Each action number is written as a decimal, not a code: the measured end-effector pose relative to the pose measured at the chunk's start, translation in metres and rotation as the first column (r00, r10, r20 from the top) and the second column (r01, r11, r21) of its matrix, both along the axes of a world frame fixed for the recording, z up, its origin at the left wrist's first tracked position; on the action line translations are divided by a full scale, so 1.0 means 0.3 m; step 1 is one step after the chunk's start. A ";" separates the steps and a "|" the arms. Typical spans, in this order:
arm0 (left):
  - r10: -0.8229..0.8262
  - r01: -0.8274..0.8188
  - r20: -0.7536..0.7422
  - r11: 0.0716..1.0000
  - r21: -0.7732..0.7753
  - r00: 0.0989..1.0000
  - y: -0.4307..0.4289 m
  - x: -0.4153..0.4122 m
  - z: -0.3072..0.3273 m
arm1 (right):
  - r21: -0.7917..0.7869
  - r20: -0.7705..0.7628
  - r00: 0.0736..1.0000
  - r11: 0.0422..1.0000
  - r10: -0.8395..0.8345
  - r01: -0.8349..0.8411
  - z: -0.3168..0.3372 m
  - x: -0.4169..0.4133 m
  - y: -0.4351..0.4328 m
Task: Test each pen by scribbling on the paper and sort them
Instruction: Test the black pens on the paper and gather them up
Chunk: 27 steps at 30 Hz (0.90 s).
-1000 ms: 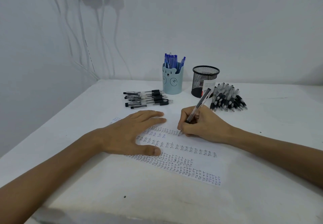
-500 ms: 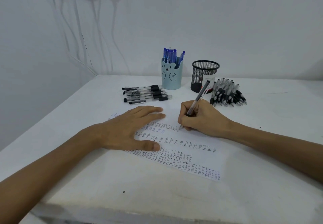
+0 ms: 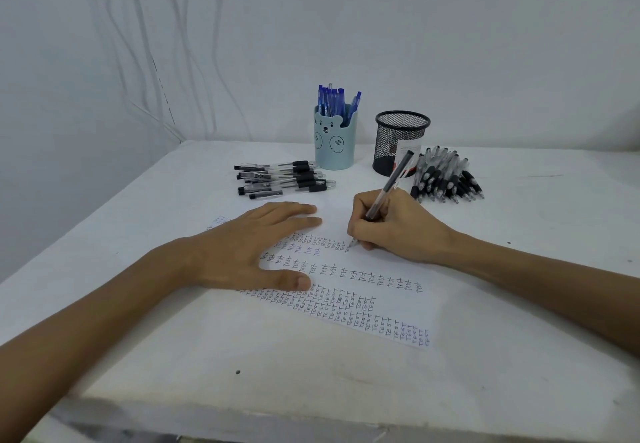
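1. The right hand (image 3: 398, 228) holds a pen (image 3: 384, 197) tight in its fingers. The pen leans back, and its tip touches the paper (image 3: 381, 259) at the end of a row of little marks.
2. The left hand (image 3: 242, 248) lies flat and open on the paper, holding nothing. It likely presses down so the paper does not slide while the pen writes.
3. The paper lies on the table (image 3: 173, 356), between the two arms, and has many rows of marks.
4. A pile of black pens (image 3: 284, 179) lies behind the left hand, well apart from it.
5. Another pile of pens (image 3: 446, 179) lies just behind the right hand.
6. A blue bear cup (image 3: 335, 141) holds blue pens. The black mesh cup (image 3: 400, 145) stands beside it; what is inside is hard to tell.
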<state>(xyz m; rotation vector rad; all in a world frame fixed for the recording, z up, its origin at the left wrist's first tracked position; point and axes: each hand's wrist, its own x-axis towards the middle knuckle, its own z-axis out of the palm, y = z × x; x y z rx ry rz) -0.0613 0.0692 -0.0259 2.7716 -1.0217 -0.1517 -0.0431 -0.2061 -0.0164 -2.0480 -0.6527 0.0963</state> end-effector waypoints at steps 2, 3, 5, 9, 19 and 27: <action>0.000 0.000 0.001 1.000 0.000 1.000 0.001 0.000 0.000 | 0.005 -0.009 1.000 1.000 -0.003 0.004 0.000 0.002 0.000; 0.000 0.000 0.001 1.000 -0.001 1.000 0.000 0.000 0.000 | 0.003 -0.004 1.000 1.000 -0.009 0.009 0.000 0.002 0.000; 0.001 -0.001 -0.002 1.000 -0.002 1.000 -0.001 -0.002 0.003 | -0.007 0.016 1.000 1.000 -0.021 0.021 -0.004 0.004 0.002; 0.002 -0.002 -0.013 1.000 -0.001 1.000 -0.001 -0.005 0.006 | -0.015 0.027 0.999 0.999 -0.031 0.032 -0.003 0.005 0.002; -0.001 0.001 -0.005 1.000 -0.028 1.000 0.001 -0.006 0.004 | 0.338 -0.346 0.937 0.925 -0.049 0.173 0.009 0.031 0.000; 0.002 -0.002 -0.012 1.000 -0.016 1.000 -0.002 -0.004 0.008 | 0.401 -0.280 0.959 0.902 -0.047 0.161 -0.003 0.033 -0.003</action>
